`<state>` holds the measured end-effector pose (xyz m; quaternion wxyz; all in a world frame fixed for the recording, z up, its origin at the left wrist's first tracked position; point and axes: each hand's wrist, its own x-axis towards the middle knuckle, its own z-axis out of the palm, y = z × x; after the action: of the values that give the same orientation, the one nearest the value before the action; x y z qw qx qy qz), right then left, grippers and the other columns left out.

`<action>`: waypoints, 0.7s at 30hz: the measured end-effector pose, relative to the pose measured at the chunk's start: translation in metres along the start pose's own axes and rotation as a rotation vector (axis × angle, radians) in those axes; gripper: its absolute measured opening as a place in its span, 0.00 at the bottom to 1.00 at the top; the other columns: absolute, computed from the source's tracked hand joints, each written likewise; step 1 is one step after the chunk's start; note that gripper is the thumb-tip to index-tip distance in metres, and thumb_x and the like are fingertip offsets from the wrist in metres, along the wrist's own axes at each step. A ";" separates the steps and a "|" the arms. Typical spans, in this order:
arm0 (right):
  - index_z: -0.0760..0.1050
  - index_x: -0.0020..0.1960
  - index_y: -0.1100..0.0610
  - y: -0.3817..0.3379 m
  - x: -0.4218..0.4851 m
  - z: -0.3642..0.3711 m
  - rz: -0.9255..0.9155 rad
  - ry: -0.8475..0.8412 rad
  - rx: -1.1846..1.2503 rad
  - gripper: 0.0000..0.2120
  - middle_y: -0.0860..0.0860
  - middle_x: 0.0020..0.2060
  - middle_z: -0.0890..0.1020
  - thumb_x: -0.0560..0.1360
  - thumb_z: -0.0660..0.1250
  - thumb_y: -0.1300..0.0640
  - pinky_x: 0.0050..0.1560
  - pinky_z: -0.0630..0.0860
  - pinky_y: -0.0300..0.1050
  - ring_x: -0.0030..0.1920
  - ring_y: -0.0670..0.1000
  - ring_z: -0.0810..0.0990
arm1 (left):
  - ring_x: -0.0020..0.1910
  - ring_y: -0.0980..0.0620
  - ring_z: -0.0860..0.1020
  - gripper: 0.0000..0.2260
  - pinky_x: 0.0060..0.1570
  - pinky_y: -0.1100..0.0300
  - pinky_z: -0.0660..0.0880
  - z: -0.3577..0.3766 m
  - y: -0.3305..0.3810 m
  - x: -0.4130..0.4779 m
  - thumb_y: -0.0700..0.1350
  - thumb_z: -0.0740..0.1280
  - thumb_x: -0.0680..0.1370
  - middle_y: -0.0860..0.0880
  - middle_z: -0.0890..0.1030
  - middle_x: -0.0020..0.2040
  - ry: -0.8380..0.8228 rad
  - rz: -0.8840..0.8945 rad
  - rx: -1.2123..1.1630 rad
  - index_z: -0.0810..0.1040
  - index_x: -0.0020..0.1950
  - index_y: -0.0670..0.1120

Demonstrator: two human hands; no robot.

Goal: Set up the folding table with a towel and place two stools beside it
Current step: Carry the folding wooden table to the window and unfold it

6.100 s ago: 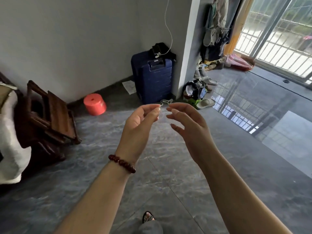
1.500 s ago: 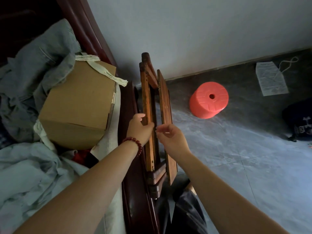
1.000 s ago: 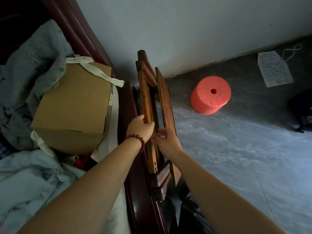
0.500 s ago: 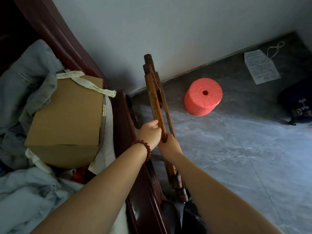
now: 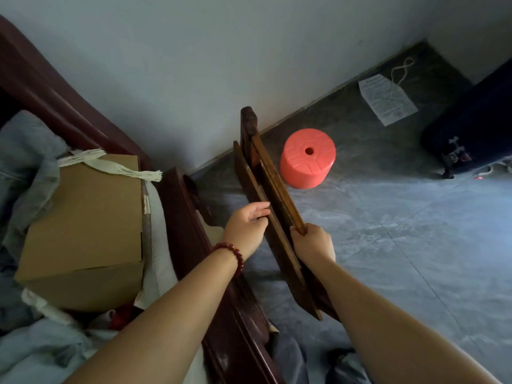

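Observation:
The dark brown wooden folding table (image 5: pixel 273 189) is folded flat and held on edge above the floor, beside the bed frame. My right hand (image 5: pixel 313 242) is clenched around its right-hand slat. My left hand (image 5: pixel 246 228) rests on the left panel with the fingers curled over its edge. A round coral plastic stool (image 5: pixel 307 162) stands on the floor just beyond the table, near the wall. No towel that I can identify is in sight.
A dark red wooden bed frame (image 5: pixel 194 245) runs along the left, with a cardboard box (image 5: pixel 83 225) and grey bedding on it. A dark blue suitcase (image 5: pixel 471 128) and a paper sheet (image 5: pixel 386 98) lie at the far right. Grey tiled floor spreads to the right.
The folded table has swung away from the bed frame and tilted toward the right. My left hand has loosened from a full grip to fingers over the left panel's edge.

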<state>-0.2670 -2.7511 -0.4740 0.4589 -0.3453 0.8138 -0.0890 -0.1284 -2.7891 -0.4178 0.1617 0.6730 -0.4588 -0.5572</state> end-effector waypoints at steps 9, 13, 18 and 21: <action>0.77 0.40 0.52 0.073 -0.006 -0.054 -0.017 0.009 -0.052 0.11 0.49 0.31 0.78 0.74 0.62 0.47 0.27 0.67 0.39 0.30 0.48 0.76 | 0.63 0.61 0.69 0.18 0.63 0.70 0.63 0.101 0.023 -0.019 0.34 0.62 0.76 0.57 0.73 0.62 -0.098 0.371 0.409 0.76 0.61 0.52; 0.77 0.44 0.52 0.110 -0.012 -0.082 -0.045 0.013 -0.141 0.12 0.49 0.35 0.80 0.74 0.61 0.46 0.35 0.77 0.45 0.34 0.51 0.79 | 0.75 0.52 0.55 0.26 0.74 0.54 0.53 0.143 0.032 -0.016 0.33 0.61 0.75 0.52 0.62 0.74 -0.310 0.609 1.047 0.67 0.71 0.51; 0.78 0.50 0.49 0.167 -0.012 -0.131 -0.049 0.003 -0.256 0.13 0.49 0.39 0.81 0.73 0.62 0.43 0.42 0.79 0.46 0.39 0.52 0.80 | 0.73 0.48 0.58 0.22 0.73 0.40 0.45 0.204 0.045 -0.011 0.38 0.63 0.76 0.50 0.67 0.69 -0.445 0.546 1.469 0.66 0.69 0.52; 0.77 0.49 0.49 0.201 -0.011 -0.165 -0.050 0.006 -0.345 0.12 0.50 0.41 0.81 0.72 0.62 0.44 0.45 0.79 0.46 0.42 0.54 0.80 | 0.67 0.46 0.67 0.15 0.73 0.40 0.47 0.246 0.053 -0.018 0.43 0.61 0.78 0.49 0.73 0.62 -0.474 0.537 1.504 0.70 0.64 0.51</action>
<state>-0.4930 -2.6229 -0.4668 0.3881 -0.4389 0.8095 0.0393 -0.3719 -2.7303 -0.4494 -0.3045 0.3342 -0.8753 -0.1716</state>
